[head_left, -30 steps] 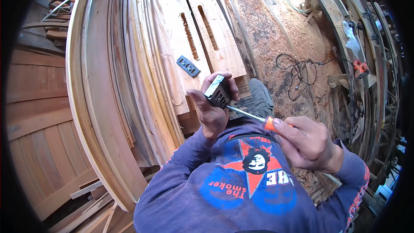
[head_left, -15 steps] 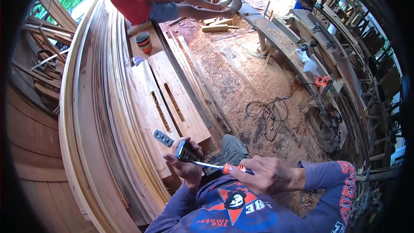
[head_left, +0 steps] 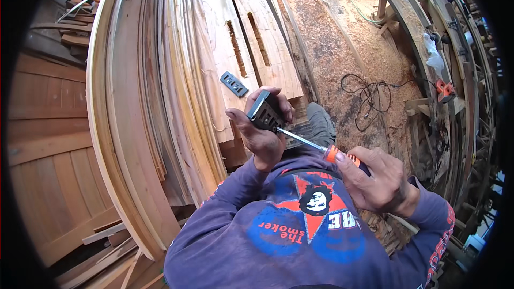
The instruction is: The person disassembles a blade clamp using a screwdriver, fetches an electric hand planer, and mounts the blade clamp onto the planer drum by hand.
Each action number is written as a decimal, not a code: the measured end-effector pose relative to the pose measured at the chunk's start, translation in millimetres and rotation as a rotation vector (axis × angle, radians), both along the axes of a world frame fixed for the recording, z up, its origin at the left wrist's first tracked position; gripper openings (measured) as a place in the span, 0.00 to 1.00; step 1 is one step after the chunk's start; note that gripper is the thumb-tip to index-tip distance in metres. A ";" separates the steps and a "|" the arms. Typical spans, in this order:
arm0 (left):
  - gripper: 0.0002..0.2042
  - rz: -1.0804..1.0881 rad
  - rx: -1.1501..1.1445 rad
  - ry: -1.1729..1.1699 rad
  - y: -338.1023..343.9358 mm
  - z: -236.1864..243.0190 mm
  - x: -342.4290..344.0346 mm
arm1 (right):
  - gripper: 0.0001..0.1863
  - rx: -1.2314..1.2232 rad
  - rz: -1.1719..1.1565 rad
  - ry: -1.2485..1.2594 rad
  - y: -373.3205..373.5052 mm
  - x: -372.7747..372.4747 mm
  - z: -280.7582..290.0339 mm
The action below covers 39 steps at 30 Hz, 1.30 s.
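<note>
Near the frame's centre, the left hand (head_left: 266,147) cradles a dark slotted block (head_left: 267,116); right of it, the right hand (head_left: 377,179) grips an orange-handled screwdriver (head_left: 330,153), tip against the block's lower end. Bracing the block firmly and aligning the shaft should limit slipping.

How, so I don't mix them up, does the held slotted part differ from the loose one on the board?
The held part sits tilted in the left hand; the loose part lies on the board. The screwdriver tip is at the held part, while no tool is at the loose part. The held part's slotted face looks nearly black; the loose part looks blue-grey. Both show a row of slots.
</note>
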State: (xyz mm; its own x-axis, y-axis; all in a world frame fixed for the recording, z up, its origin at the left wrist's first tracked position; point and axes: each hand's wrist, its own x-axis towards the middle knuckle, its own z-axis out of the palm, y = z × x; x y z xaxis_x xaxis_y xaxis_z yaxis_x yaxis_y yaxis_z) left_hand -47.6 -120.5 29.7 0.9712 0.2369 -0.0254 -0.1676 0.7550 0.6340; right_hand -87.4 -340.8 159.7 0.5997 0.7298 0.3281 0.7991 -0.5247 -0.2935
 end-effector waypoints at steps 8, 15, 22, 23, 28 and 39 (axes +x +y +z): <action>0.47 0.012 -0.007 0.013 1.4 0.0 0.0 | 0.29 0.002 0.005 -0.004 3.9 1.1 -3.1; 0.46 0.050 0.155 -0.064 -3.5 -10.2 -7.2 | 0.23 -0.140 0.076 -0.249 1.6 8.9 18.9; 0.41 -0.005 0.243 0.033 -7.1 -13.1 -20.2 | 0.12 -0.202 0.183 -0.612 -4.4 13.3 20.6; 0.40 0.000 0.248 0.044 -9.7 -10.8 -20.7 | 0.12 -0.214 0.180 -0.624 -7.3 12.8 22.1; 0.37 -0.023 0.261 0.072 -16.3 -1.3 -15.5 | 0.13 -0.186 0.180 -0.478 -10.7 20.8 17.4; 0.38 -0.048 0.264 0.137 -15.4 3.9 -9.0 | 0.15 -0.133 0.105 -0.109 -9.2 21.7 13.8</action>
State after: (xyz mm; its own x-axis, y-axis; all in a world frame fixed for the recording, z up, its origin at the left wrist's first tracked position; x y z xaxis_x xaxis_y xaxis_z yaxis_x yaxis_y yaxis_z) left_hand -56.6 -135.9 33.5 0.9732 0.2065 -0.1009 -0.0346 0.5658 0.8238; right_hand -65.6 -350.0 173.5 0.4841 0.8277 0.2838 0.8748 -0.4651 -0.1358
